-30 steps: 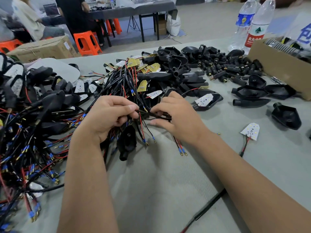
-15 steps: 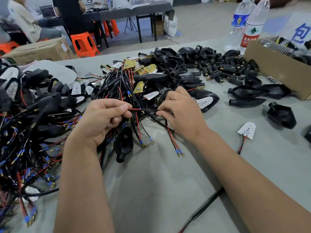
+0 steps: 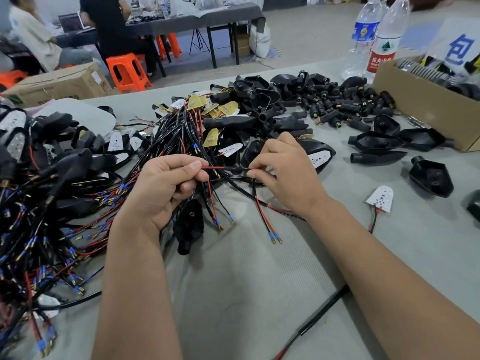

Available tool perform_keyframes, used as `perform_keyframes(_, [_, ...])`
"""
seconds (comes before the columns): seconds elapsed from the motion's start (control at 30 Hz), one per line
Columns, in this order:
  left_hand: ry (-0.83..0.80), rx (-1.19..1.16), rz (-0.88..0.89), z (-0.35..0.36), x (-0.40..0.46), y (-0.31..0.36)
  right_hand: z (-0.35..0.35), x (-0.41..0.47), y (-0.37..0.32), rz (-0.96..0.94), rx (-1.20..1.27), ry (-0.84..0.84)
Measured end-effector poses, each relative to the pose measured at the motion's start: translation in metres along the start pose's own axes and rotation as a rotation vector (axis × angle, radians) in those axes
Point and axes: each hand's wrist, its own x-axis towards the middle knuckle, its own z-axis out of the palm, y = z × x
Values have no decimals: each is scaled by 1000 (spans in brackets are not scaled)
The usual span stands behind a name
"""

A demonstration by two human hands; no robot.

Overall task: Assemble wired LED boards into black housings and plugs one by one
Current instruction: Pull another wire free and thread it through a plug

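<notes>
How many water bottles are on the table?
2. Both stand at the table's far right, beside the cardboard box: the blue-label bottle on the left, the red-label bottle touching it on the right. Their tops are cut off by the picture's edge.

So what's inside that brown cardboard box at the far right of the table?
The cardboard box holds a row of dark ribbed round parts near its rim, with a white sign bearing a blue character above. Anything deeper is hidden by the box wall and the picture's edge.
</notes>
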Motion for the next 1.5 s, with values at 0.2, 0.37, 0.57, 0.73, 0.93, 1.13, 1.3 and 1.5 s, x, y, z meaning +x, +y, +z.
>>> perform_keyframes(0.2, [37,-52,14,1,-1,2,-16,-2,30,479,-288,208])
perform_keyframes(0.37, [-47,-441,121,11,-1,4,-22,-5,39,531,-387,-27])
perform_keyframes(0.57, [235,-415,256,62,15,4,-33,0,35,595,-304,-192])
perform_keyframes(0.73, [430,-258,303,93,37,7,-44,8,27,613,-228,-407])
perform_keyframes(0.93, [330,-201,227,112,76,24,-60,22,50,687,-246,-296])
perform_keyframes(1.13, [264,-112,48,117,105,17,-60,60,123,578,-546,-274])
perform_keyframes(1.3, [203,681,324,149,80,-8,-49,65,154,510,-654,-508])
perform_keyframes(1.5, [-56,1021,522,179,41,-30,-54,64,152,529,-726,-371])
